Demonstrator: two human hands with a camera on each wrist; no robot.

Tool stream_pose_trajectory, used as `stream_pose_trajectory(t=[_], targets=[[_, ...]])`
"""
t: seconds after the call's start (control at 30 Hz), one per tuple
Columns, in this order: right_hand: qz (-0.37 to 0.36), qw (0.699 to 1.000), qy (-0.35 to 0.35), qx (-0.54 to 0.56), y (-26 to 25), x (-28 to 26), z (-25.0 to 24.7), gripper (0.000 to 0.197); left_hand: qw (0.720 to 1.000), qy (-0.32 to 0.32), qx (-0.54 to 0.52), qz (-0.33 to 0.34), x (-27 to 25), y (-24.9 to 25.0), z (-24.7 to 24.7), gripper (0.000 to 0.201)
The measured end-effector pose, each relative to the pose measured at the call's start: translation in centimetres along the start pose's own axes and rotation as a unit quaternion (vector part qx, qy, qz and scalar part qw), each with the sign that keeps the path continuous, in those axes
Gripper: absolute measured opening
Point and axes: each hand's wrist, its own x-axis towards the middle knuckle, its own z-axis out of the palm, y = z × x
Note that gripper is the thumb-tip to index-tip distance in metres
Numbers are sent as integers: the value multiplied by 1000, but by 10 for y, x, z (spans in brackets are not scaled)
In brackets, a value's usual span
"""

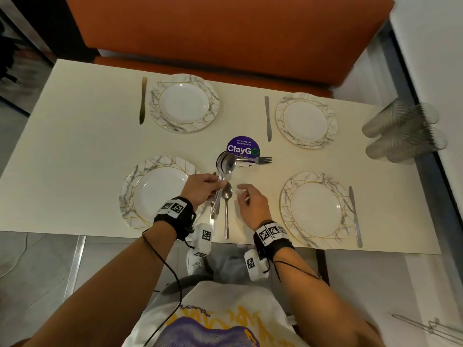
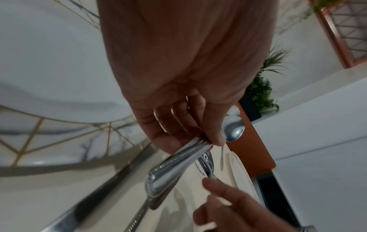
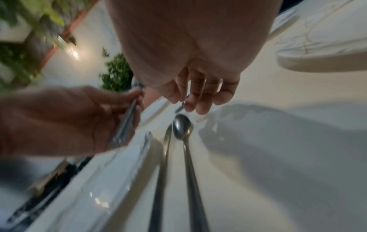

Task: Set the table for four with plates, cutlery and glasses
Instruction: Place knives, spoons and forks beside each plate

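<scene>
My left hand (image 1: 203, 187) grips a bundle of spoons (image 1: 225, 164) by their handles (image 2: 170, 171), bowls pointing away, just right of the near-left plate (image 1: 155, 194). One spoon (image 1: 227, 209) lies flat on the table right of that plate, beside a knife (image 3: 161, 172). My right hand (image 1: 250, 204) hovers over the table next to that spoon, fingers (image 3: 200, 97) relaxed, holding nothing. Marbled plates sit at the far left (image 1: 184, 102), far right (image 1: 306, 120) and near right (image 1: 316, 209), each with a knife beside it. A fork (image 1: 258, 160) lies on the purple sticker (image 1: 241, 146).
Stacked clear glasses (image 1: 403, 132) lie on their sides at the table's right edge. An orange bench (image 1: 225, 33) runs along the far side. The near table edge (image 1: 75, 231) is just in front of my wrists.
</scene>
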Motion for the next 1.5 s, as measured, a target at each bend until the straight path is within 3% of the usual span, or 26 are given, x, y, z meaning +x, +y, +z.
stream_pose_trajectory(t=[0.2, 0.37, 0.57, 0.77, 0.97, 1.27, 1.5], targets=[[40, 990, 62, 117, -9, 23, -50, 15, 998, -56, 28, 14, -1, 15, 61, 22], [65, 975, 99, 187, 19, 37, -116, 6, 996, -75, 24, 28, 5, 32, 127, 25], [107, 953, 172, 226, 97, 48, -222, 9, 998, -59, -2, 18, 8, 43, 222, 23], [182, 965, 163, 99, 210, 43, -312, 6, 999, -28, -36, -12, 5, 37, 299, 23], [221, 968, 119, 7, 272, 29, -332, 17, 1000, 11, -5, 6, 3, 29, 337, 20], [195, 975, 101, -38, 293, 25, -324, 9, 999, 35, 4, 9, 8, 28, 359, 20], [187, 977, 96, -31, 299, 26, -326, 14, 999, 36, -2, 6, 5, 30, 367, 22]])
